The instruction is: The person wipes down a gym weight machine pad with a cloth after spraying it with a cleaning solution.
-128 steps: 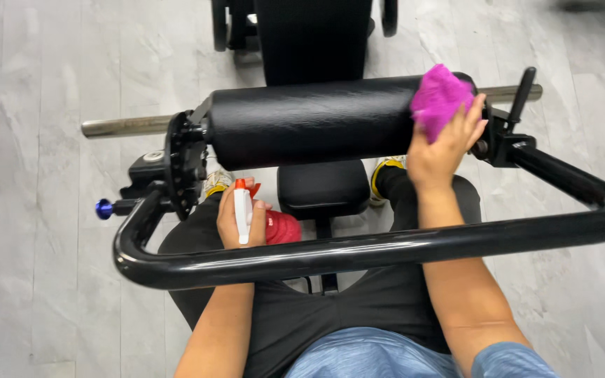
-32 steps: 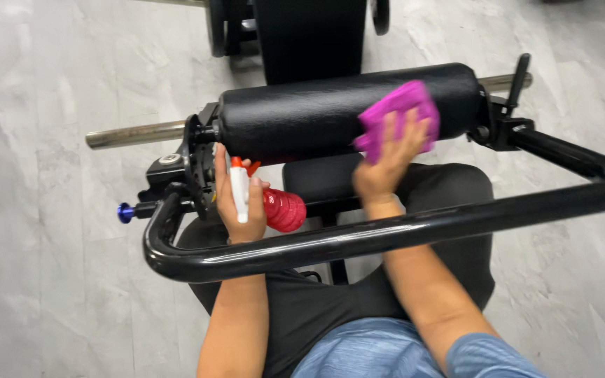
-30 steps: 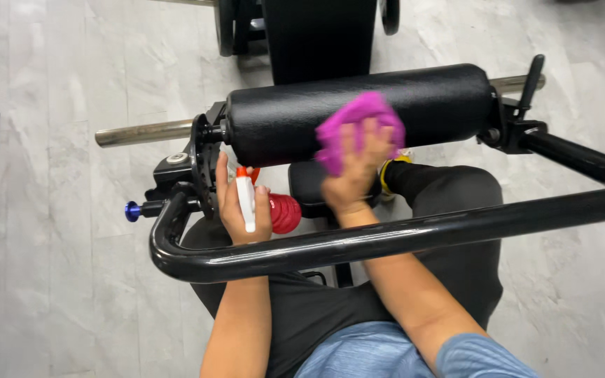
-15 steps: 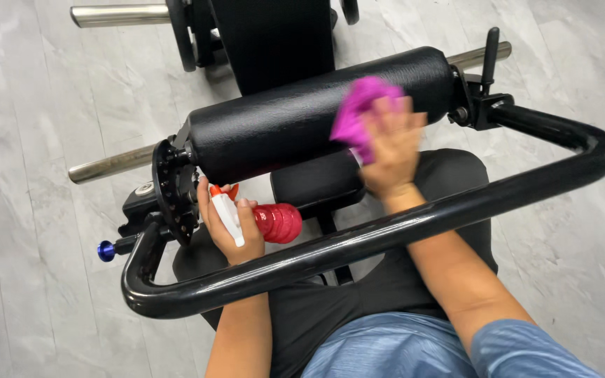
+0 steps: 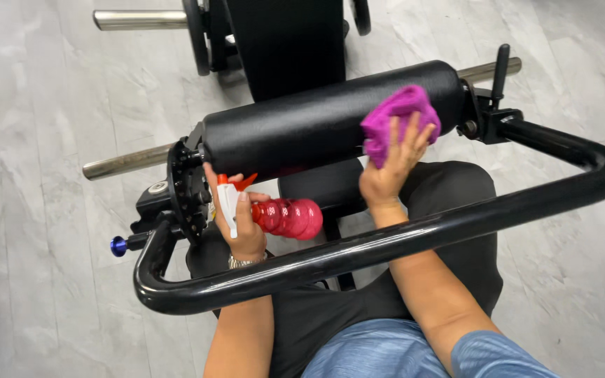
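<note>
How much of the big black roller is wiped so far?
Cannot tell what is already clean: the black roller pad looks the same all along. In hand: the right hand presses the purple cloth near its right end; the left hand holds the red spray bottle.

A: What has been displaced since the earliest picture?

B: The magenta cloth (image 5: 398,119), pressed by the right hand (image 5: 388,168), was first seen at the far right end of the black roller pad (image 5: 316,122). It was then carried left to about the pad's middle, and is now found back toward the right end, just short of it.

A: And the other hand?

B: The left hand (image 5: 241,222) with the red spray bottle (image 5: 285,217) has been kept low at the left, though the bottle is now seen lying more sideways. The view itself has been shifted, so more of the far weight bar (image 5: 141,19) is shown.
</note>
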